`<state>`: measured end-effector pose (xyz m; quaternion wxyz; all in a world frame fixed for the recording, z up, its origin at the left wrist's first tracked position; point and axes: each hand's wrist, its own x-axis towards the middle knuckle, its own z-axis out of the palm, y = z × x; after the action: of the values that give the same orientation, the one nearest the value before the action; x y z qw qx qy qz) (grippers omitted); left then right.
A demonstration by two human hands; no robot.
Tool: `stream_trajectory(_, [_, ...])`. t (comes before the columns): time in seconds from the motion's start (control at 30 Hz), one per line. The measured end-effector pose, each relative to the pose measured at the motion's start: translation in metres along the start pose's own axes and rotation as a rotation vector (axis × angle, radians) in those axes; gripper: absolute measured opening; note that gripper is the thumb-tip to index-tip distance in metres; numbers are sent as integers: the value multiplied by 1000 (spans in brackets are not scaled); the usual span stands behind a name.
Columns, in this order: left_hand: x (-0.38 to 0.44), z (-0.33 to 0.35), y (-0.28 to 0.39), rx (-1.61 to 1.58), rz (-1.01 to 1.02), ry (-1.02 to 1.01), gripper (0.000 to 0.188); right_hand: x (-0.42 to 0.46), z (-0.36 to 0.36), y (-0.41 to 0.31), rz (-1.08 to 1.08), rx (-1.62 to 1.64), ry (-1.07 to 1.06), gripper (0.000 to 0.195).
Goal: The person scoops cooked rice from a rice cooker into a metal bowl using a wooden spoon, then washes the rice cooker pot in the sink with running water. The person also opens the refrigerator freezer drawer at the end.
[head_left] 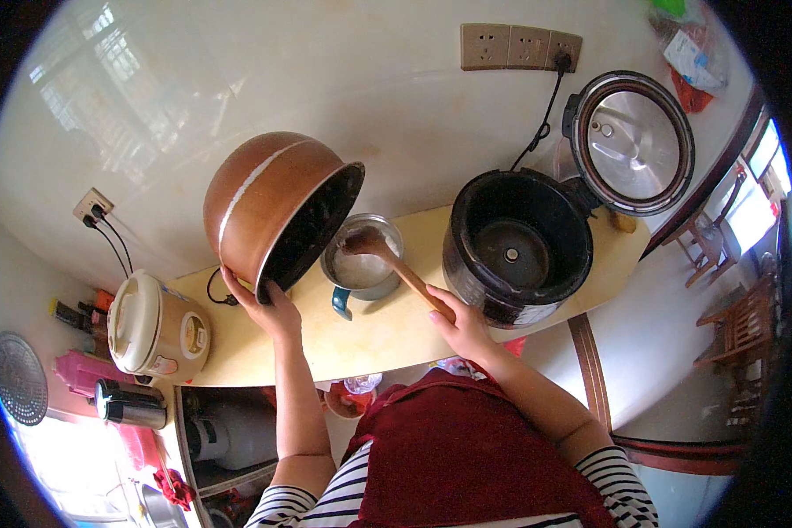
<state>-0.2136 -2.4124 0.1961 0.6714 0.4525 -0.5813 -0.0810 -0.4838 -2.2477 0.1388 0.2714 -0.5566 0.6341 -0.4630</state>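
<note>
My left hand (274,310) grips the rim of a copper-coloured inner cooking pot (264,191), which is tilted with its dark mouth towards a metal pot (383,287) with a teal handle. A wooden ladle (409,274) is held by its handle in my right hand (462,327); its bowl is over the metal pot's mouth. Whitish contents (363,270) show inside the metal pot. To the right stands a black electric pressure cooker (459,264) with its lid (633,145) raised and no inner pot inside. What the tilted pot holds is hidden.
A cream rice cooker (158,327) stands at the left end of the yellow countertop (350,343). A power cord (551,105) runs from the wall sockets (521,47) down behind the pressure cooker. Below the counter at left is an open shelf with a pale container (237,432).
</note>
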Motion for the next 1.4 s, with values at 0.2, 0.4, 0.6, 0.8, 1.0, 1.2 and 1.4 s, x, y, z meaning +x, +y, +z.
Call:
stream_trajectory(0.2, [3,-8,0,-110,-41,64,77,16,2,15,209,420,-93,46])
stream_trajectory(0.4, [-8,-30,-29,-75,-334,76,66,29,8,-4,589,837,-226,47])
stream_trajectory(0.6, [3,-66,-29,-360,-642,122,66,35,23,-22,571,749,-269,48])
stream_trajectory(0.8, [13,-130,-14,-634,-949,198,62,25,40,-8,541,619,-201,51])
stream_trajectory(1.0, [-18,-228,31,-601,-1002,292,61,-7,13,3,165,-12,57,44])
stream_trajectory(1.2, [-126,-327,91,-329,-1021,447,66,-47,13,-19,-134,115,18,22])
stream_trajectory(1.4, [-244,-414,173,-121,-1227,597,60,-128,110,-60,-48,312,-494,15])
